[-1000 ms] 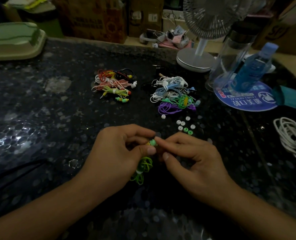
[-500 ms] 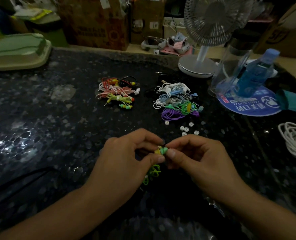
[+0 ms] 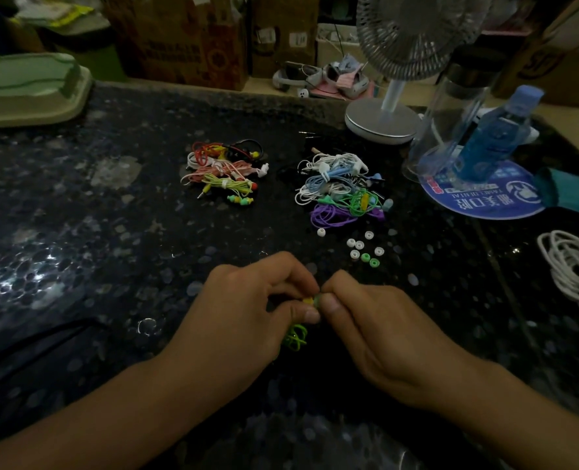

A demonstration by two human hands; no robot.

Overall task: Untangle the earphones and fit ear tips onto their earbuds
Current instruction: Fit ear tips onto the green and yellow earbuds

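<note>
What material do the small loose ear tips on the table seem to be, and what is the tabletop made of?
Loose ear tips: probably soft silicone or rubber, matte; they are small white and green rings with a hole in the middle. Softness cannot be confirmed by sight.

Tabletop: looks like polished dark stone, perhaps granite or a stone-like composite; it is black with pale flecks and shows bright glossy reflections at the left.

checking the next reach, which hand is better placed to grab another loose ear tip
Right. The loose ear tips lie on the table just beyond the right hand. The left hand is farther from them and holds the green earphone.
</note>
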